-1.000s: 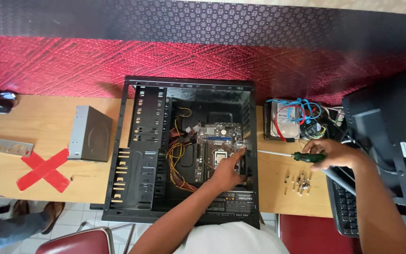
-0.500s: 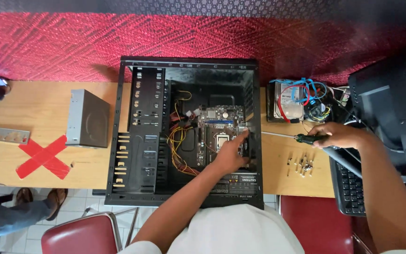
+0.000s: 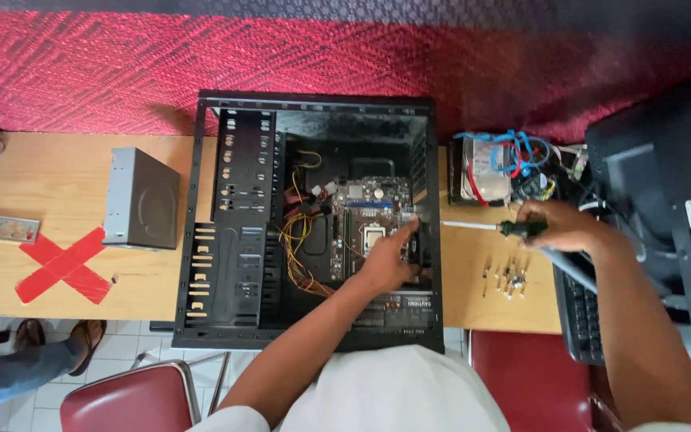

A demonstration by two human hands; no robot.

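An open black computer case (image 3: 237,220) lies on its side on the wooden desk (image 3: 57,180). Inside it sits a motherboard (image 3: 365,220) with yellow and orange cables (image 3: 301,240). My left hand (image 3: 389,256) reaches into the case and rests on the motherboard's right edge, fingers bent near the rear panel. My right hand (image 3: 561,226) is outside the case on the right, closed on a green-handled screwdriver (image 3: 489,227) whose shaft points left toward the case. Several loose screws (image 3: 505,276) lie on the desk just below that hand.
A grey drive (image 3: 141,198) and a metal plate (image 3: 0,228) lie left of the case, by a red tape cross (image 3: 64,264). A hard drive with coloured cables (image 3: 493,172) sits right. A keyboard (image 3: 581,312) and monitor (image 3: 665,200) crowd the right. Red chairs (image 3: 133,396) stand below.
The view has shifted slightly, so the case sits lower in frame. My left hand stays on the motherboard's right edge; my right hand keeps the screwdriver in much the same place.
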